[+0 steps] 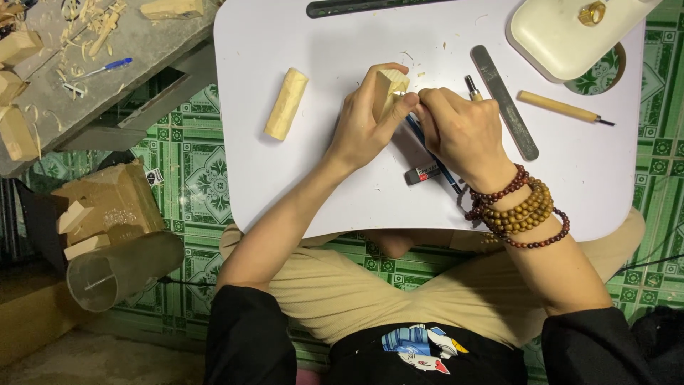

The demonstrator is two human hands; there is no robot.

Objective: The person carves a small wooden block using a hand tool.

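Seated at a white lap table point(299, 178), the left hand point(363, 125) pinched a pale wood block point(390, 89) upright at the table's centre while the right hand's point(459, 132) fingers, pressed together, gripped a blue pencil point(434, 160); firm bracing probably kept marks accurate.

A home woodcarving corner on a floor of green patterned tiles point(199, 178). Evidence: a low white table point(320, 43), carving tools point(563, 108), a metal file point(506, 103), a carved wood blank point(286, 103), wood shavings point(92, 28) on a grey bench point(142, 50), and offcut blocks point(107, 207).
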